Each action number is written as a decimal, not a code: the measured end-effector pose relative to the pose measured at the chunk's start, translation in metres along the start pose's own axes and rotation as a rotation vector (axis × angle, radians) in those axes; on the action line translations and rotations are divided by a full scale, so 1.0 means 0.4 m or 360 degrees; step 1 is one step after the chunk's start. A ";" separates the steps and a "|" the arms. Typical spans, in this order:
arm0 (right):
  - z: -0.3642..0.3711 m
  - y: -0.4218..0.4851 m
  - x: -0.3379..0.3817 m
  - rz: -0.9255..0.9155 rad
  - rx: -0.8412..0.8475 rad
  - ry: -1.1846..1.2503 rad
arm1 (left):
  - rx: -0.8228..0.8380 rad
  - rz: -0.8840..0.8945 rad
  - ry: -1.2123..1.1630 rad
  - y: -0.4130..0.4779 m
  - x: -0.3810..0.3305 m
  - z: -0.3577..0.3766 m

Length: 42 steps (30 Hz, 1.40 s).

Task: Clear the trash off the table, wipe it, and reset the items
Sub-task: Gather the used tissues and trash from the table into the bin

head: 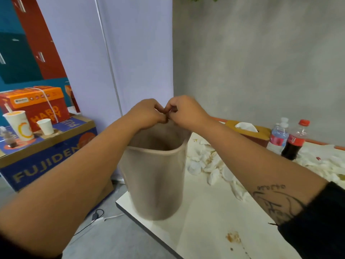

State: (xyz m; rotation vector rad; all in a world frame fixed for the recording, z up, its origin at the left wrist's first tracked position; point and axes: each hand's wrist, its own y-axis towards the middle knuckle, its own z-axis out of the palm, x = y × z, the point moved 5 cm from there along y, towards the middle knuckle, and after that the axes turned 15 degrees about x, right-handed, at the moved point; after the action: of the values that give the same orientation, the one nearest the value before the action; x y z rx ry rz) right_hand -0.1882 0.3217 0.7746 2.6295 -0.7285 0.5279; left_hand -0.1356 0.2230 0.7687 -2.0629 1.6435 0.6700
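Head view: left hand and right hand meet at the far rim of the beige bag, both pinching its edge. It stands on the worktop corner beside crumpled tissues. It looks soft, light and floppy, so the rim is the place to grip.

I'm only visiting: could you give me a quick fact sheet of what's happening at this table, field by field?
Hands: left hand and right hand both pinch the far rim of the beige bin
Bin: upright at the left corner of the table
Trash: crumpled tissues scattered right of the bin
Stain: orange-brown smear nearer the camera
Other items: tissue box, water bottle, cola bottle by the wall
Progress: trash not yet cleared
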 end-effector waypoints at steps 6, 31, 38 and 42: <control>-0.132 -0.118 -0.074 0.0043 -0.0282 0.0012 | -0.0178 0.0321 -0.0089 -0.001 -0.191 0.038; -0.180 -0.842 -0.783 0.1151 -0.0064 0.0048 | 0.0656 0.0433 -0.0218 0.080 -0.536 0.922; -0.113 -0.965 -0.905 0.1548 0.0342 -0.0022 | 0.0669 0.0316 -0.0211 0.082 -0.509 1.038; -0.072 -0.998 -0.931 0.1609 0.0632 -0.0016 | 0.0694 0.0263 -0.0238 0.077 -0.498 1.076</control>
State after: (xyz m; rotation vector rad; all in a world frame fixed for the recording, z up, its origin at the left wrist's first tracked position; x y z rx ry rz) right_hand -0.2738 0.8080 0.5400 2.3982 -2.1482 0.9862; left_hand -0.2505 0.6265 0.5450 -1.5480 1.7062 0.4532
